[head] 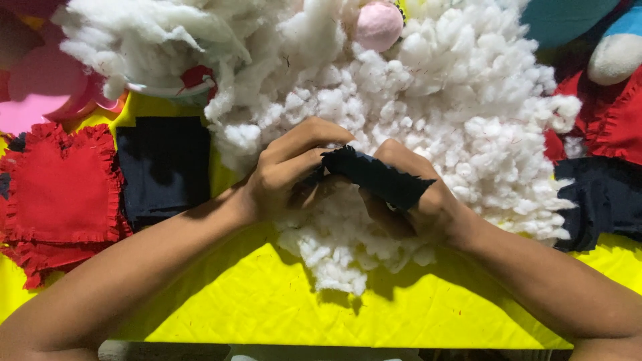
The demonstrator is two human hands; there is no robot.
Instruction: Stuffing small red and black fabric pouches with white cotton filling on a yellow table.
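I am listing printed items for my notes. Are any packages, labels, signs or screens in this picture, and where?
None in view: only white stuffing, fabric pieces and a yellow cloth; both hands hold a dark fabric piece.

no packages, no labels, no signs, no screens in view
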